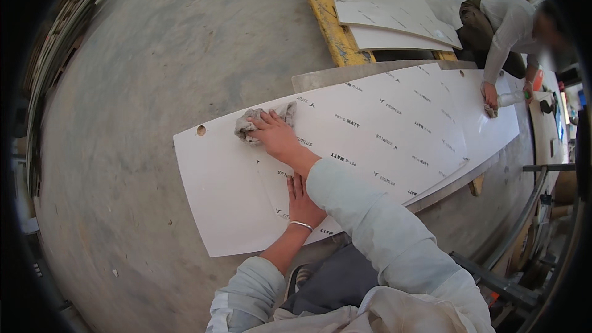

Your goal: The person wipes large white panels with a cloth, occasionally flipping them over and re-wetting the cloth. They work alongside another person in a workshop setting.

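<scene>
Concrete floor (142, 166) is being noted all around the work. One long white panel (213, 197), plain at its left end and dark-printed farther right, is being supported on a greyish board (306, 82). Grey cloth (245, 126) is being pressed onto the panel by the right hand (280, 140), near a round hole (201, 130); fingers are extended, and whether the cloth is being gripped cannot be told. Just below the right wrist, the panel is being touched by the flattened left hand (306, 208). Toward the right, a second cloth (491, 111) and a pale bottle (512, 98) are being held by a co-worker (509, 31). Beyond, white sheets (388, 6) are being carried by a yellow frame (325, 18).
</scene>
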`<state>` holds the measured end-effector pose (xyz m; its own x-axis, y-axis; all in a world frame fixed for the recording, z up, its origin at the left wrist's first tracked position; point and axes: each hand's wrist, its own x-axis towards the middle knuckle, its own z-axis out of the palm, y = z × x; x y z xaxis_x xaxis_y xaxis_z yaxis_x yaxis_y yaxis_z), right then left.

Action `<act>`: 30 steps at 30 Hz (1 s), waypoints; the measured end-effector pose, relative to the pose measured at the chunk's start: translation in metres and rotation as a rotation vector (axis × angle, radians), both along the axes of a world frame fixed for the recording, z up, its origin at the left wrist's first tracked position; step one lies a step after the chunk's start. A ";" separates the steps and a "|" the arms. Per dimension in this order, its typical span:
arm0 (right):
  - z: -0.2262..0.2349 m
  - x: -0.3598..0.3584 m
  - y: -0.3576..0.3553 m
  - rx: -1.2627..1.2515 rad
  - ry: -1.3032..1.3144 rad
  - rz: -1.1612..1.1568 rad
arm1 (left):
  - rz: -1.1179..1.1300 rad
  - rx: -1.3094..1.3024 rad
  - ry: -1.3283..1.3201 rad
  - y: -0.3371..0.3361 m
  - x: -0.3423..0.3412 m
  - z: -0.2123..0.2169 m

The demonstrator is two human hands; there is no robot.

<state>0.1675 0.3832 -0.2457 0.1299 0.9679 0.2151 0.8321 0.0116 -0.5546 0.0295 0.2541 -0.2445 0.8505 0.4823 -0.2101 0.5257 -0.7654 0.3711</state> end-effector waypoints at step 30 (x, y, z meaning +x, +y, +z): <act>-0.005 0.123 -0.069 0.052 0.046 -0.509 | 0.034 0.066 -0.134 -0.002 -0.008 -0.010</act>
<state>0.2910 0.3141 -0.2505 0.5919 0.7681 0.2441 0.7145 -0.3600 -0.5999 0.0210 0.2524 -0.2543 0.8516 0.5203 -0.0630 0.5011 -0.7729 0.3892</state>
